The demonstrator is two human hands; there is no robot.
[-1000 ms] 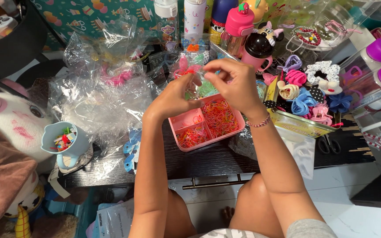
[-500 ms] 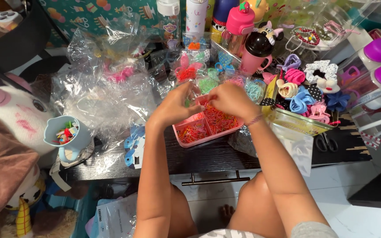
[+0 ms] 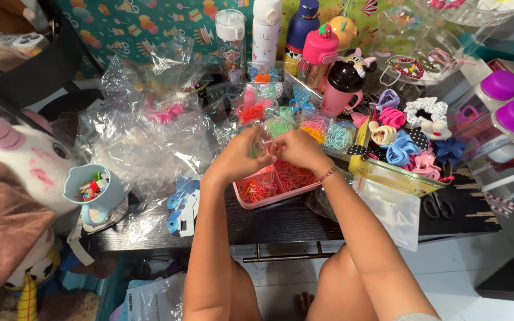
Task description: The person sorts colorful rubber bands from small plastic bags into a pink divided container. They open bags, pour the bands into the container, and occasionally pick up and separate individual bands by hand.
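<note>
My left hand (image 3: 239,156) and my right hand (image 3: 295,151) meet fingertip to fingertip over the far edge of a pink divided tray (image 3: 257,199) full of small orange and red elastic bands (image 3: 256,190). The fingers pinch something tiny between them; I cannot make out what it is. A thin bracelet sits on my right wrist. Just beyond the hands lie clear cups of green, pink and blue elastic bands (image 3: 328,134).
Crumpled clear plastic bags (image 3: 150,137) cover the dark desk to the left. A tin of scrunchies (image 3: 406,154) lies on the right, with bottles (image 3: 266,32) at the back. A blue cup (image 3: 90,190) and a plush unicorn (image 3: 13,154) sit at the left, scissors (image 3: 438,205) at the right.
Both hands have dropped from above the tray and come together at its far edge. The view has shifted slightly, so the tray sits lower in the picture.
</note>
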